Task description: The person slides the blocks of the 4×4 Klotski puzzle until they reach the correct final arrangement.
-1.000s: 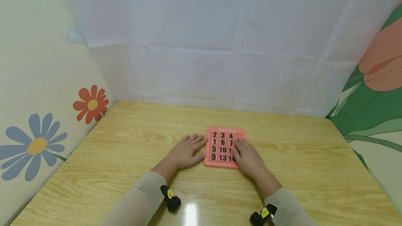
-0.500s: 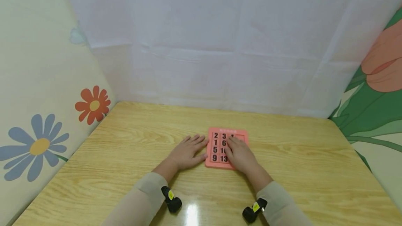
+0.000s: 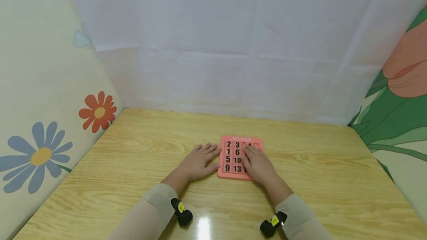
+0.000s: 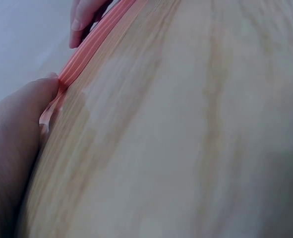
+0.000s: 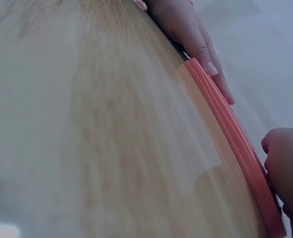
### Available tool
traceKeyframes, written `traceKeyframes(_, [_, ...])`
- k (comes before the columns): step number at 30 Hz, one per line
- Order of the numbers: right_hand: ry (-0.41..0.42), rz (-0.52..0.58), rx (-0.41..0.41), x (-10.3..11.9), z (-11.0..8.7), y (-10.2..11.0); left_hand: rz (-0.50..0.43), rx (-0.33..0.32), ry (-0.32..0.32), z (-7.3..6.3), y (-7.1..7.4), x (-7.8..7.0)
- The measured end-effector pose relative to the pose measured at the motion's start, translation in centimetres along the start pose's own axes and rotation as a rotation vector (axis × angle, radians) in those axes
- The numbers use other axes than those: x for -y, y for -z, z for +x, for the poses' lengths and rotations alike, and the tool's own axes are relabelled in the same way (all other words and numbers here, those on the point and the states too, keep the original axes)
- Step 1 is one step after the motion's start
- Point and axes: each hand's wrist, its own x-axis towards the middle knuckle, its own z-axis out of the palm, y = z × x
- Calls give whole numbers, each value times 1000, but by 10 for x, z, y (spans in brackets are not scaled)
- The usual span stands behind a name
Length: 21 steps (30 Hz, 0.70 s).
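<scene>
A pink number slide puzzle (image 3: 230,176) lies flat on the wooden table, its black-numbered tiles facing up. My left hand (image 3: 197,164) rests palm down at its left side, fingers spread, with thumb and fingertips at the frame's edge. From the right, my right hand (image 3: 259,164) lies over the puzzle, fingertips touching the tiles of the upper rows. It covers most of the two right columns; numbers such as the 6 (image 3: 237,152) show on the left. In the right wrist view the puzzle's near edge (image 5: 230,124) runs between both hands.
The wooden table (image 3: 160,129) extends around the puzzle on all sides. Behind it hangs a white cloth (image 3: 213,47); flower-patterned panels stand left (image 3: 40,84) and right (image 3: 400,114). Each sleeve cuff carries a small black wrist camera.
My right hand first slides left across the puzzle, then shifts slightly back right. The top-row tile under its fingertips sits a little farther right. My left hand stays at the frame's edge.
</scene>
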Motion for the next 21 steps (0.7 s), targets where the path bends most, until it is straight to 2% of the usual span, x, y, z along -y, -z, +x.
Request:
traceKeyframes(8, [-48, -2, 16, -6, -2, 1, 4, -7, -1, 1, -2, 1])
traceKeyframes(21, [-31, 8, -3, -14, -5, 3, 17, 3, 11, 2, -3, 1])
